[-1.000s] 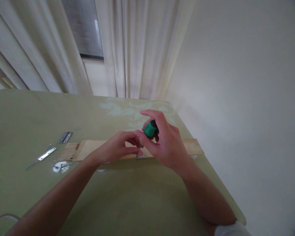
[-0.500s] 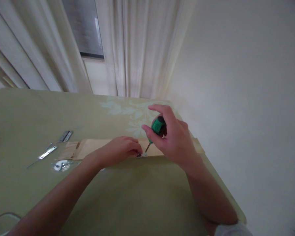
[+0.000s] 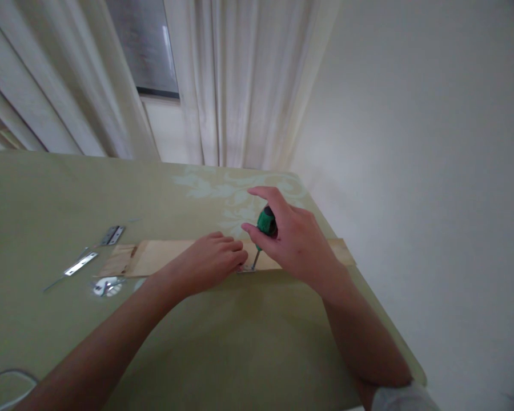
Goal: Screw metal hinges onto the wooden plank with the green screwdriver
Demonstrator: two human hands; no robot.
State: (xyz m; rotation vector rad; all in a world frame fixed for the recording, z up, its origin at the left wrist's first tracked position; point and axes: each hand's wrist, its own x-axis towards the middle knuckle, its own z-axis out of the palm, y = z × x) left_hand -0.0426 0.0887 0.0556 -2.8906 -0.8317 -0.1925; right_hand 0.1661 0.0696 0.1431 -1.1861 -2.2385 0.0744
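A wooden board [image 3: 158, 251] lies along the table, with a small metal hinge [image 3: 246, 270] at its near edge. My left hand [image 3: 214, 257] rests on the board with its fingers curled, the fingertips pressed at the hinge's left side and hiding part of it. In my right hand [image 3: 297, 242] is a green and black screwdriver [image 3: 266, 221], tilted, its shaft reaching down to the hinge. The thumb and index finger stretch out beside the handle, while the other fingers are mostly hidden behind it.
Left of the board lie another hinge [image 3: 112, 234] and a flat metal strip [image 3: 80, 264], with thin rods nearby. A clear packet [image 3: 108, 286] of small hardware sits at the board's near left. A pale cable [image 3: 12, 374] curves at the lower left. A wall [image 3: 432, 200] borders the table's right side.
The screwdriver handle and my right hand have shifted slightly left, so the screwdriver stands more upright. My left hand's fingers have shifted slightly and still touch the hinge.
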